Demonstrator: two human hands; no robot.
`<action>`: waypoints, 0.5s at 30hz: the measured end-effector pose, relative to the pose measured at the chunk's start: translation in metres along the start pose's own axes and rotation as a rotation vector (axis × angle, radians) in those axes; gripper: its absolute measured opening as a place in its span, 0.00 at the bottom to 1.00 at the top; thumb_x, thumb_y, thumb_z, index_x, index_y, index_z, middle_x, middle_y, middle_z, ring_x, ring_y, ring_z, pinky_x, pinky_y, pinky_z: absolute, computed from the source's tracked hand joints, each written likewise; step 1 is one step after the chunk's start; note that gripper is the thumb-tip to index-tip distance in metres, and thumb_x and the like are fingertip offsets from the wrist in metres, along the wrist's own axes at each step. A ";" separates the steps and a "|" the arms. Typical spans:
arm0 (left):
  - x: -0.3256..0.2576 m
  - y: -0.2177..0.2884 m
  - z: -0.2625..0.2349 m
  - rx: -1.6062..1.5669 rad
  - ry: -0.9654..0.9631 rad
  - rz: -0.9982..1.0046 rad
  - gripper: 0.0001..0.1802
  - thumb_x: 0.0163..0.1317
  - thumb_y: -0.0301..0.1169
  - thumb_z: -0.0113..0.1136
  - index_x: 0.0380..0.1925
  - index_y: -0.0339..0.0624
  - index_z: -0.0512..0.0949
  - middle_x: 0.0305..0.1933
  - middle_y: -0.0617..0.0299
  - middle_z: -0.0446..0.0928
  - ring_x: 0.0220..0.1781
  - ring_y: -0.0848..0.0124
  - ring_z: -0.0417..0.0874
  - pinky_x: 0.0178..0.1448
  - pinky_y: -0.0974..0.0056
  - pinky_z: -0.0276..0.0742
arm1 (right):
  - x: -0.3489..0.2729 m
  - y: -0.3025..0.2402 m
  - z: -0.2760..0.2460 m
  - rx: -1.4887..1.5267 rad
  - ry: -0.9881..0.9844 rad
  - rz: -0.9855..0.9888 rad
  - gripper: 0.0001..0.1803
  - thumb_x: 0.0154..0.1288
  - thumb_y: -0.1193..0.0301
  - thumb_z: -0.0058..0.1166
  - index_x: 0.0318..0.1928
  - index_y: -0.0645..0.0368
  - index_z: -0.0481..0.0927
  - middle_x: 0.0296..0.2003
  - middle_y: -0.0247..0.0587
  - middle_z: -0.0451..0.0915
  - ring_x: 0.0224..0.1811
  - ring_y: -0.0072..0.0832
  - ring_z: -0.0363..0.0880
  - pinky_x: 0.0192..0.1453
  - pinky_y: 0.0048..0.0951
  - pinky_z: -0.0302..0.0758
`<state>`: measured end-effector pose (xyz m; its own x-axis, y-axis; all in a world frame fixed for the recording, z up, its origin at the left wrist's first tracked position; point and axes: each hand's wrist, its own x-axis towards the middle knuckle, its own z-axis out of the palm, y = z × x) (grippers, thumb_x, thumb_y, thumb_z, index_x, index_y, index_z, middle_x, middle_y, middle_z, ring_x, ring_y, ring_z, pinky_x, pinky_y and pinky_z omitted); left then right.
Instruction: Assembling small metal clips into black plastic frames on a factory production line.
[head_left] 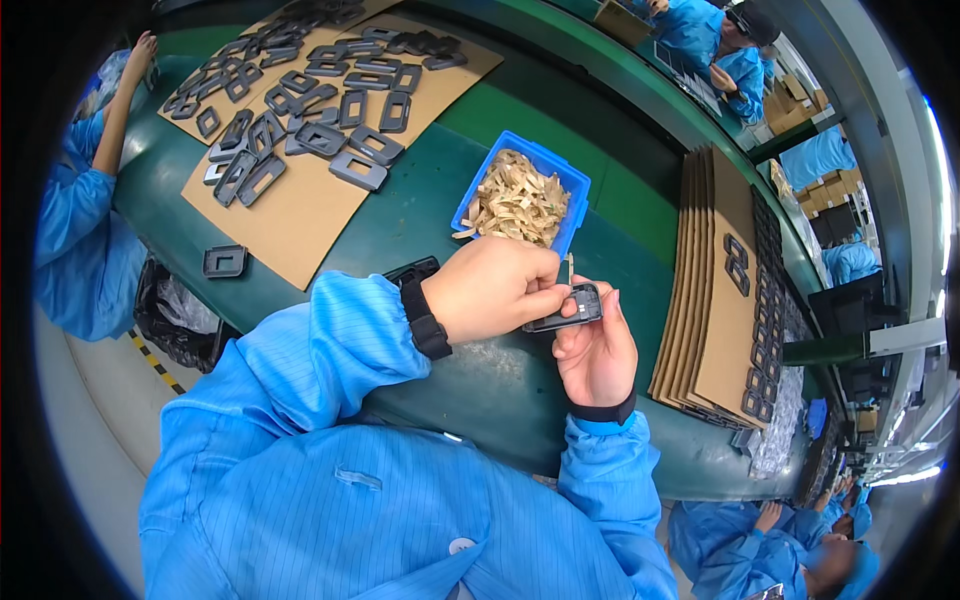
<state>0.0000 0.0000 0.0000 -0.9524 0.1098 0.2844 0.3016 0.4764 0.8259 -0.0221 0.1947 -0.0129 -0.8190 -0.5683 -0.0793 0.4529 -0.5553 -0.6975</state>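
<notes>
Green worktable (400,210), with a work step at its near edge. At 10 o'clock from the hands, a cardboard sheet (290,235) bears many scattered grey and black frames (323,138). At 3 o'clock, upright cardboard stack (703,310) with dark frames along its far side. At 9 o'clock, beyond the table edge, a black-lined bin (165,335) contains crumpled clear plastic (187,304). Between 11 and 12 o'clock, a blue tray (576,215) is heaped with tan strips (520,200), some overhanging its near left rim. The left hand (495,290) has fingers bent and drawn together at the housing; what they pinch cannot be told. The right hand (600,350) grips the black housing (580,306) between thumb and fingers, its inner side showing. A narrow pale strip (570,268) stands just above it. The step appears to be fine fingertip work on the housing; the next move calls for a steady right-hand grip.
</notes>
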 end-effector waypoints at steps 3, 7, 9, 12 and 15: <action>0.000 0.001 0.000 0.011 0.012 0.032 0.12 0.61 0.36 0.64 0.25 0.40 0.78 0.26 0.53 0.81 0.28 0.58 0.83 0.33 0.59 0.77 | 0.000 0.000 0.001 -0.062 -0.005 0.013 0.21 0.81 0.58 0.35 0.57 0.64 0.68 0.37 0.44 0.79 0.27 0.28 0.81 0.32 0.28 0.84; 0.003 -0.004 0.004 0.161 0.048 0.152 0.15 0.67 0.38 0.58 0.24 0.40 0.79 0.25 0.52 0.80 0.28 0.54 0.82 0.32 0.56 0.76 | 0.002 0.002 0.003 -0.111 0.012 -0.025 0.22 0.81 0.57 0.35 0.55 0.64 0.69 0.38 0.44 0.79 0.27 0.26 0.81 0.33 0.27 0.83; 0.003 -0.004 0.002 0.198 0.076 0.205 0.18 0.69 0.41 0.55 0.24 0.41 0.79 0.24 0.52 0.80 0.27 0.52 0.81 0.32 0.54 0.75 | 0.001 0.002 0.003 -0.123 0.009 -0.027 0.22 0.81 0.57 0.35 0.55 0.64 0.70 0.38 0.44 0.79 0.27 0.25 0.80 0.33 0.26 0.83; 0.003 -0.002 -0.004 -0.009 -0.017 0.019 0.18 0.73 0.38 0.52 0.26 0.39 0.80 0.24 0.52 0.78 0.26 0.57 0.80 0.33 0.58 0.75 | -0.001 0.000 0.003 -0.083 0.060 -0.010 0.24 0.81 0.56 0.35 0.56 0.66 0.70 0.38 0.43 0.80 0.27 0.23 0.80 0.32 0.25 0.81; 0.003 -0.005 -0.004 -0.205 -0.007 -0.025 0.21 0.75 0.40 0.50 0.29 0.37 0.81 0.22 0.57 0.77 0.24 0.67 0.78 0.32 0.63 0.74 | 0.000 -0.003 0.001 0.014 0.110 -0.010 0.26 0.81 0.54 0.35 0.57 0.67 0.71 0.37 0.41 0.80 0.26 0.22 0.78 0.30 0.23 0.79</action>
<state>-0.0045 -0.0057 -0.0013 -0.9598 0.1062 0.2599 0.2800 0.2913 0.9148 -0.0231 0.1957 -0.0108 -0.8567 -0.4932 -0.1510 0.4491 -0.5694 -0.6886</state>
